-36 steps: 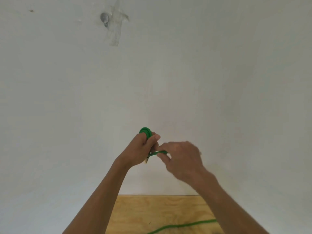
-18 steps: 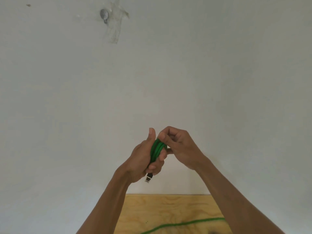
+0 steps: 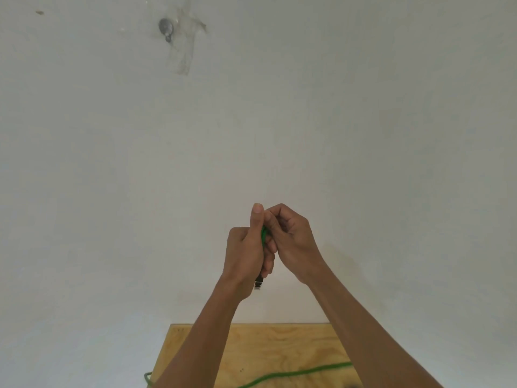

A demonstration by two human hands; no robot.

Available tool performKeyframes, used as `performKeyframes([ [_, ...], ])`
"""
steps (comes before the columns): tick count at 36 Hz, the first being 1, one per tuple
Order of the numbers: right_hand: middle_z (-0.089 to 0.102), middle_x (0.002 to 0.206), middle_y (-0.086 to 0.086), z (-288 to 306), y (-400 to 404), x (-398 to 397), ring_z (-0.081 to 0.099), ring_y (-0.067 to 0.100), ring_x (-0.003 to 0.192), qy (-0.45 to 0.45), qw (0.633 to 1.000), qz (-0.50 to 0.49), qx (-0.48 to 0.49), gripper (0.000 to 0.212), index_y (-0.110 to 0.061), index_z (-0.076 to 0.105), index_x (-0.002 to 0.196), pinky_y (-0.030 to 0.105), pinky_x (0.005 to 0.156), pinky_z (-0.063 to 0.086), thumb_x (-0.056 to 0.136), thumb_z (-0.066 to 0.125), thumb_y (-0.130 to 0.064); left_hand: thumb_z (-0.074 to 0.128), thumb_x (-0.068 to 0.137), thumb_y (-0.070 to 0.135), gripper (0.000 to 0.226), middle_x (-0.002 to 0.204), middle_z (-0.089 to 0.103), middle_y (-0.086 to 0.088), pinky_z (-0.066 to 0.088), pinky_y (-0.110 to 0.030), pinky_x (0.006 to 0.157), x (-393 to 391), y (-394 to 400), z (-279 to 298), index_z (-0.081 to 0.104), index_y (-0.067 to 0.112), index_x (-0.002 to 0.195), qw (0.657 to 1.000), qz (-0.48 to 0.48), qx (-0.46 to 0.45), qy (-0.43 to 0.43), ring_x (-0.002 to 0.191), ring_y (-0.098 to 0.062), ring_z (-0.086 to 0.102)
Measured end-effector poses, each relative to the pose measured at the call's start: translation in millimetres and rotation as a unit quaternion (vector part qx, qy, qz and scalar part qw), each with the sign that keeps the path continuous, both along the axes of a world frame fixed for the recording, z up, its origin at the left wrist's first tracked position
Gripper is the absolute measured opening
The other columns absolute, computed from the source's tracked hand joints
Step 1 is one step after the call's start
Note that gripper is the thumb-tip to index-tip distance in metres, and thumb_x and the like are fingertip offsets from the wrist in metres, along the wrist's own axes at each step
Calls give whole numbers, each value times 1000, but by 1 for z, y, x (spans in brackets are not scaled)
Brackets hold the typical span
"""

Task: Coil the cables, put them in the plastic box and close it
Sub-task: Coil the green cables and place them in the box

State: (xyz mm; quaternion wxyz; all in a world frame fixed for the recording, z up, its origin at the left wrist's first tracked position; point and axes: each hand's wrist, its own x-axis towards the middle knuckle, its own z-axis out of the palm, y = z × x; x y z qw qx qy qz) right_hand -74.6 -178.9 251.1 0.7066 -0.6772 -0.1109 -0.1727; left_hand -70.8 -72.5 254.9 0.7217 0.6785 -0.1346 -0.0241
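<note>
Both hands are raised in front of the white wall. My left hand grips a small bundle of green cable, thumb pointing up, and the cable's connector hangs out below the fist. My right hand presses against the left with its fingers curled over the top of the same green coil. Most of the coil is hidden between the two hands. A loose stretch of green cable lies on the wooden table below. The plastic box is out of view.
The wooden table's far edge meets the white wall. A grey hook under clear tape sits high on the wall at the left. A loop of the green cable hangs off the table's left edge.
My right hand has come from below the coil to its top and closed over it. Both hands have moved together and slightly right, hiding most of the green coil.
</note>
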Motion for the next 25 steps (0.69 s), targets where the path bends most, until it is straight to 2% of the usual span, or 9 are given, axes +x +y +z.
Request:
performKeyframes([
  [5,48,49,12,4,0,-1,50,29,35,14,1000,27,-9,31,0,57,94,36,40,47,100,55,-31,32,89,74,78,37,42,-11,36,-31,45,-2,-6,-6,50,11,47,998,32,-59,11,37,-23,40],
  [13,46,50,11,8,1,1,50,24,30,46,997,54,-8,33,2,53,94,28,36,42,98,59,-31,19,90,79,89,38,42,-12,40,-30,47,0,-6,-11,51,7,48,983,15,-156,94,34,-23,38],
  [21,45,49,10,8,1,0,46,24,29,43,997,70,-1,35,3,55,93,37,38,43,98,59,-32,23,95,72,86,38,43,-12,40,-30,46,-7,-10,-9,51,8,46,981,57,-156,103,32,-23,40],
  [25,45,49,9,7,0,-1,45,24,29,42,996,73,8,38,4,55,93,36,38,42,95,61,-33,25,94,72,84,39,44,-12,40,-30,46,-8,-11,-9,52,8,47,980,68,-156,105,32,-23,40],
])
